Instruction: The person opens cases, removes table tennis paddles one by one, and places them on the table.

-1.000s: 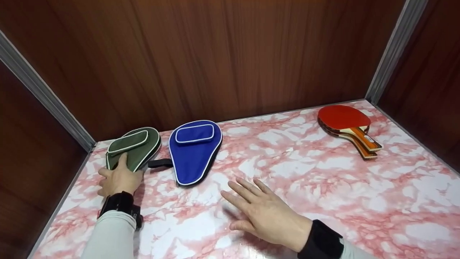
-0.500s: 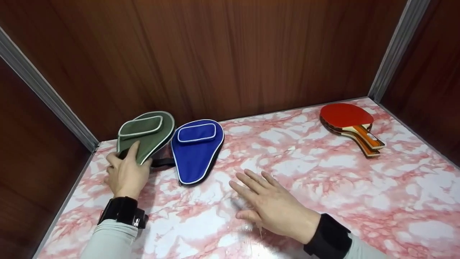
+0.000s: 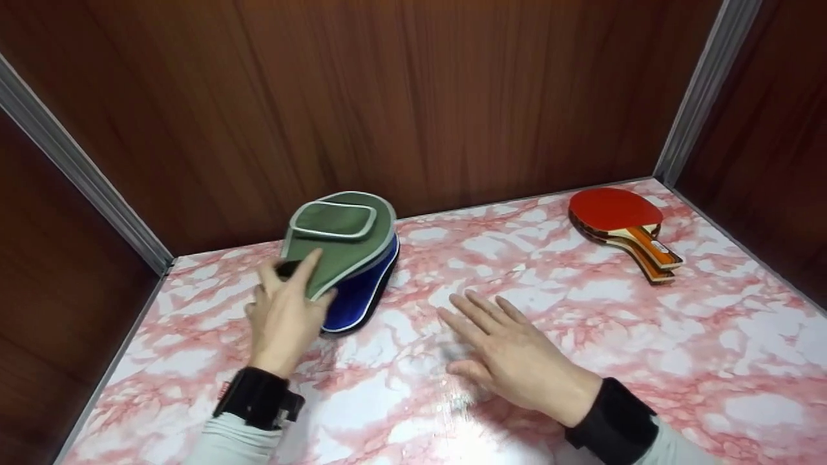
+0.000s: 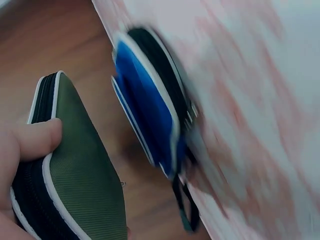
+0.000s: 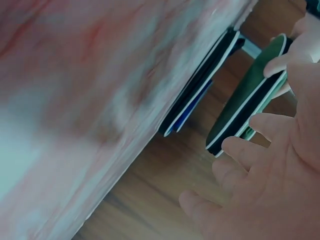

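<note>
Head view: left hand (image 3: 284, 320) grips a green paddle case (image 3: 339, 236), lifted and tilted over a blue paddle case (image 3: 358, 297) on the pink marbled worktop (image 3: 646, 336). Right hand (image 3: 517, 358) rests flat, fingers spread. Red paddles (image 3: 620, 223) lie far right.

Left wrist view: thumb (image 4: 35, 140) presses the green case's edge.

Right wrist view: relaxed fingers (image 5: 240, 150), holding nothing.
</note>
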Tool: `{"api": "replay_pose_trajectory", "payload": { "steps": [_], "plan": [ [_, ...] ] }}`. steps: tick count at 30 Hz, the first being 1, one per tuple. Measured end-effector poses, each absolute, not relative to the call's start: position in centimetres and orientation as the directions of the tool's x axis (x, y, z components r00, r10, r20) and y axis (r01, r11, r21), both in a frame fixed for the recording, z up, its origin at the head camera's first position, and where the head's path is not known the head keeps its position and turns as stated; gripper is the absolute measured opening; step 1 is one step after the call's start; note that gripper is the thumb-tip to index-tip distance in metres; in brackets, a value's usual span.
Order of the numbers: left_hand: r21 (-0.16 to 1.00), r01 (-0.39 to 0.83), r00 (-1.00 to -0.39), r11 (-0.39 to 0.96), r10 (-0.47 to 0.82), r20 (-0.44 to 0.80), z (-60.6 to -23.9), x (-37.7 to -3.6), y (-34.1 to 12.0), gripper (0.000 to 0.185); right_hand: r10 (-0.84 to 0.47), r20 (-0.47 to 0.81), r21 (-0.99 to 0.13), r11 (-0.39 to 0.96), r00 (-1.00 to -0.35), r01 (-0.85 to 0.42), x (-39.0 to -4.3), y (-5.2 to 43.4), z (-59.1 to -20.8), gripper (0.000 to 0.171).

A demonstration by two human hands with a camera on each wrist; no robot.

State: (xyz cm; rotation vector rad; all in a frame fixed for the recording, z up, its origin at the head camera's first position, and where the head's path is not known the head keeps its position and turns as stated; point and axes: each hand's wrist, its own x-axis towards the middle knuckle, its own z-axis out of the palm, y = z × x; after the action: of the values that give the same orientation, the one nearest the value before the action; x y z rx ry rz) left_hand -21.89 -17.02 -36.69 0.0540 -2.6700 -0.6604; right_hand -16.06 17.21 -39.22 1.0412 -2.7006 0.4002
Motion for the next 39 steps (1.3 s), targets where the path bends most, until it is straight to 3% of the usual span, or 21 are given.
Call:
{"api": "replay_pose_trajectory", "payload": {
  "steps": [18,28,39],
  "plan": [
    [0.335,0.369,-0.868,0.867,0.192,0.457,-39.6,-18.5,-8.6,0.076,-0.434,0.28,-0.264,0.823,-0.856,-0.504,-18.8,22.3,-37.9,0.077],
    [0.252,0.487,-0.827,0.836,0.349,0.441,-40.9,-17.7,-7.7,0.07,-0.421,0.241,-0.334,0.81,-0.874,-0.482,-19.4,23.1,-38.2,0.077],
    [0.266,0.605,-0.786,0.751,0.511,0.347,-41.2,-17.8,-8.7,0.074,-0.437,0.187,-0.356,0.805,-0.88,-0.475,-19.5,23.5,-38.4,0.076]
  ]
}}
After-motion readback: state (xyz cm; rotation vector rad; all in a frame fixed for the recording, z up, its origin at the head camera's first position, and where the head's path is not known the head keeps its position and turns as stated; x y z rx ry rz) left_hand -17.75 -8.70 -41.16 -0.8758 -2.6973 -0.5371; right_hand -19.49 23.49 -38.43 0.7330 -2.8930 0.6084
